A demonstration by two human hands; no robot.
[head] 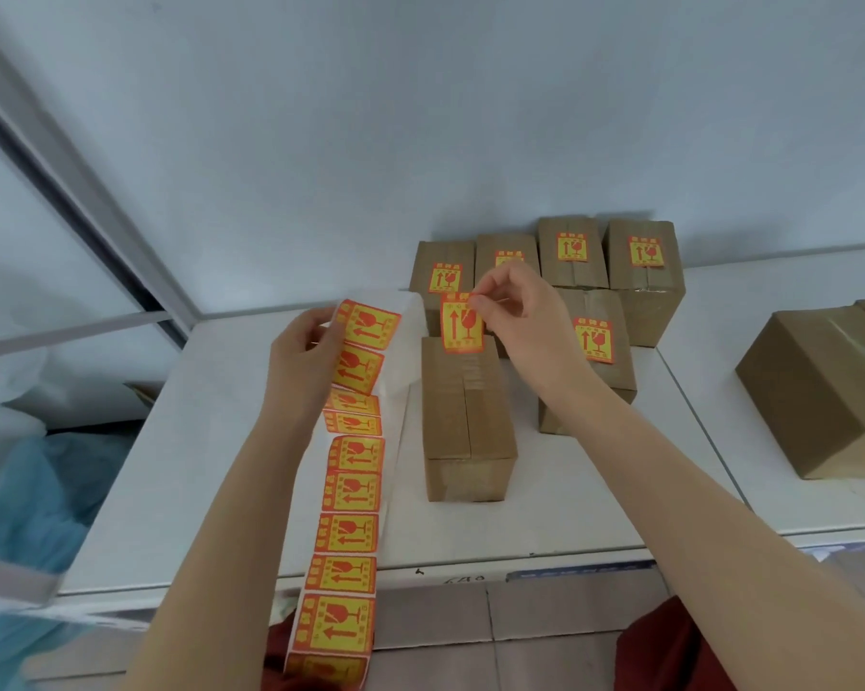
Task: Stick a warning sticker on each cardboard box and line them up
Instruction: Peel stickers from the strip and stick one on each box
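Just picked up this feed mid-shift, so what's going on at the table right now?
A person is labelling cardboard boxes. The left hand holds up a long strip of warning stickers. The right hand pinches one peeled sticker by its top corner at the far end of the nearest box, whose top is otherwise bare. Five stickered boxes stand behind it, and plain boxes sit off to the right.

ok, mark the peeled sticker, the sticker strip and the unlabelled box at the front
peeled sticker (462,325): head view, middle of its printed face.
sticker strip (351,491): head view, a label about halfway down the strip.
unlabelled box (490,416): head view, top face, right of the seam.
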